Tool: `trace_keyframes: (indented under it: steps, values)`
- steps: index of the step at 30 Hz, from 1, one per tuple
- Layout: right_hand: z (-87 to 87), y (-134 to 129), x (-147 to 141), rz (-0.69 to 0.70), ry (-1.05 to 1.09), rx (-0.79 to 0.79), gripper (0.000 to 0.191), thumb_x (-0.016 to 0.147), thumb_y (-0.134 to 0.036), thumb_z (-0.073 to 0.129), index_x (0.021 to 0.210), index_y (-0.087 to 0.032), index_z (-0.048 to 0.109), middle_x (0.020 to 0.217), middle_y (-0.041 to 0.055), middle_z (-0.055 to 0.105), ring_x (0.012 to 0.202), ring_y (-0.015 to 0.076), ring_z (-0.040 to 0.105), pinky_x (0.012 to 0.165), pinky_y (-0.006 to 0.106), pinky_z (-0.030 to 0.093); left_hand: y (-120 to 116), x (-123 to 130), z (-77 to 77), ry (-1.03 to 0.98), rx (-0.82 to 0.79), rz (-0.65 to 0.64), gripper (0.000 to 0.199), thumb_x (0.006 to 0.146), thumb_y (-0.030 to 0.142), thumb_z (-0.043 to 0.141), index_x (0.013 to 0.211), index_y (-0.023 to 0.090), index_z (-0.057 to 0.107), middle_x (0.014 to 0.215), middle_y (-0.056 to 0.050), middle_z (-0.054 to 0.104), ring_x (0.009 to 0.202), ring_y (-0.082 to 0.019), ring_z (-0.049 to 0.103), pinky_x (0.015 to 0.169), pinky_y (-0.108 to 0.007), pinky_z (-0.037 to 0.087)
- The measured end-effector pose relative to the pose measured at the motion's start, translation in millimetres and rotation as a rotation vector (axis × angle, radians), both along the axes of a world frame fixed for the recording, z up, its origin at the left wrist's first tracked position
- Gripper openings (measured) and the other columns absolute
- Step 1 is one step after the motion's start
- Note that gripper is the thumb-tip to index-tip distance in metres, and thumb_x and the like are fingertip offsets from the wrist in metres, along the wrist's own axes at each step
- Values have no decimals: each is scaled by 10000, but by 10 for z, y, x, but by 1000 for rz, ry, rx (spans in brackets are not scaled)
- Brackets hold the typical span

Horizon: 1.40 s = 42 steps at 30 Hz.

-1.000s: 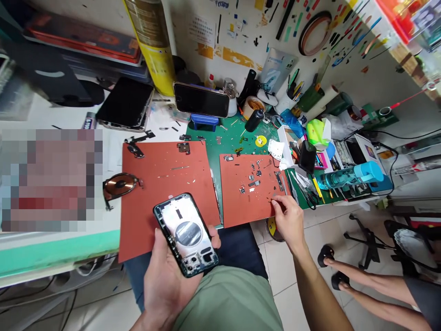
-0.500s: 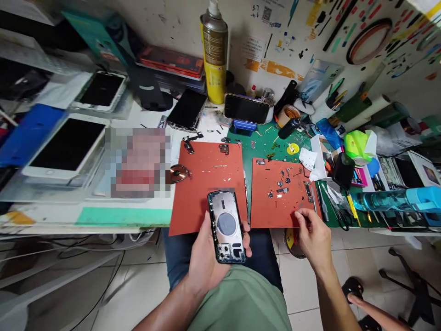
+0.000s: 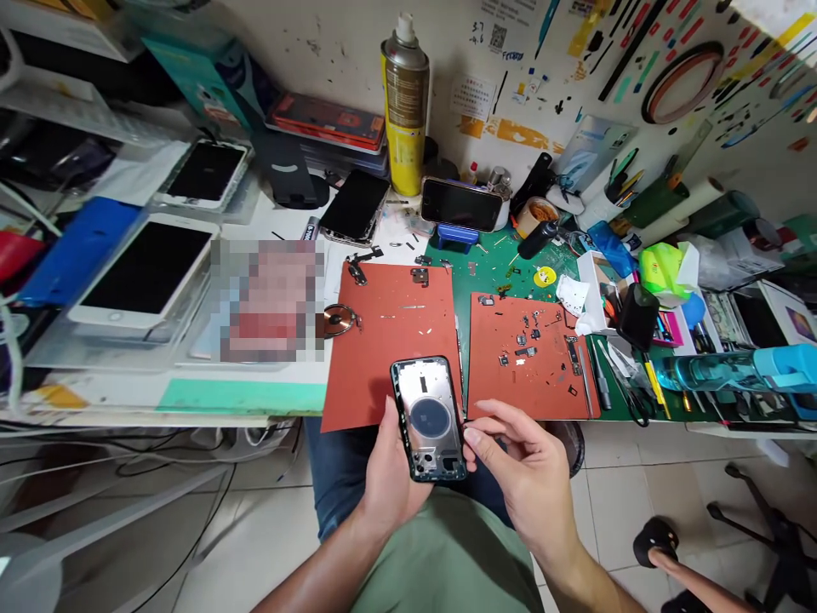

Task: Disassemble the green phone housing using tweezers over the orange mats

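Observation:
My left hand point(image 3: 387, 477) holds an emptied phone housing point(image 3: 429, 419) over my lap, its open inside facing up, with a round grey patch in the middle. My right hand point(image 3: 527, 477) sits just right of the housing with fingers spread; its fingertips touch the housing's right edge, and I cannot tell whether they pinch a tiny part. Two red mats lie on the bench ahead: the left red mat point(image 3: 383, 340) is mostly bare, and the right red mat point(image 3: 511, 375) carries several small screws and parts.
A spray can point(image 3: 406, 102) stands at the back beside a phone on a blue stand point(image 3: 460, 206). Tablets point(image 3: 150, 268) and screens crowd the left. Tools, a black cup point(image 3: 637, 317) and a blue bottle point(image 3: 734, 370) fill the right. Another person's foot point(image 3: 657, 545) is lower right.
My right hand left the right mat's front edge and came in to the housing's right side. The camera view swung left and then settled; the housing stayed in my left hand.

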State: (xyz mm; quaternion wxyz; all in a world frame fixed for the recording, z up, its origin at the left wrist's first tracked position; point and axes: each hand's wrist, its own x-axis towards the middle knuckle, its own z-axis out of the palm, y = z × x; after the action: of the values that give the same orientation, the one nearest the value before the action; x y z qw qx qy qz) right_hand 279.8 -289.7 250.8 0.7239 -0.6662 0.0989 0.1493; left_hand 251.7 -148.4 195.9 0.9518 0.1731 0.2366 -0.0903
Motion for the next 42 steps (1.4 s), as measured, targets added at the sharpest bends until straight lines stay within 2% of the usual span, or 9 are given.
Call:
trace_keyframes:
  steps: [7, 13, 17, 20, 22, 28, 33, 38, 42]
  values:
    - [-43, -24, -15, -13, 59, -109, 373, 819, -374, 923, 1143, -221, 817, 821, 33, 840, 647, 152, 658, 730, 324, 607, -33, -15, -35, 54, 19, 76, 535, 937, 688, 730, 1014, 174, 853, 1048, -128, 858, 1182, -403, 761, 1057, -542, 612]
    - [-30, -33, 4, 47, 22, -179, 233, 846, -370, 894, 1035, -241, 850, 800, 21, 837, 656, 156, 686, 724, 304, 615, -61, -25, -54, 43, -3, 94, 595, 846, 722, 820, 1106, 188, 855, 1137, -134, 858, 1295, -415, 718, 1154, -578, 548]
    - [-7, -51, -10, 121, -134, -367, 115, 920, -337, 836, 1005, -267, 869, 825, 18, 835, 715, 174, 745, 728, 293, 625, -82, -56, -97, 55, 18, 133, 596, 878, 714, 790, 1156, 189, 842, 1198, -137, 849, 1357, -409, 687, 1199, -592, 510]
    - [23, -51, -29, 167, -390, -488, 120, 988, -256, 758, 1027, -269, 870, 913, 33, 835, 786, 178, 760, 755, 291, 620, -100, -69, -118, 67, 47, 159, 589, 912, 710, 750, 1173, 189, 833, 1241, -138, 839, 1376, -397, 678, 1219, -585, 493]
    - [34, -48, -34, 201, -496, -491, 188, 1017, -193, 707, 1070, -275, 867, 923, 30, 819, 804, 171, 752, 750, 283, 609, -107, -66, -115, 67, 53, 165, 586, 931, 707, 728, 1181, 187, 828, 1259, -140, 834, 1380, -392, 677, 1222, -579, 491]
    - [0, -45, -20, 213, -457, -420, 243, 1025, -148, 685, 1096, -291, 869, 886, 18, 791, 785, 167, 726, 717, 285, 595, -105, -39, -64, 45, 31, 173, 549, 972, 678, 696, 1157, 178, 831, 1224, -138, 842, 1364, -385, 689, 1201, -576, 515]
    - [-11, -19, -43, 188, -402, -437, 196, 1037, -182, 679, 1059, -272, 852, 870, 20, 771, 762, 168, 708, 689, 282, 578, -116, -32, -63, 39, 26, 175, 571, 883, 704, 796, 1098, 178, 843, 1198, -139, 846, 1378, -404, 674, 1188, -580, 529]
    - [-29, 28, -103, 163, -533, -512, 191, 1066, -155, 614, 1090, -240, 783, 909, 37, 762, 774, 170, 713, 675, 276, 575, -123, -22, -81, 36, 9, 183, 582, 841, 706, 838, 1080, 176, 844, 1189, -141, 849, 1405, -409, 653, 1198, -578, 521]
    - [-59, 61, -110, 185, -694, -604, 263, 1068, -55, 543, 1152, -230, 721, 949, 46, 744, 836, 171, 714, 722, 280, 584, -128, -11, -88, 51, 2, 202, 537, 925, 685, 761, 1105, 186, 843, 1194, -128, 851, 1397, -387, 667, 1217, -573, 503]
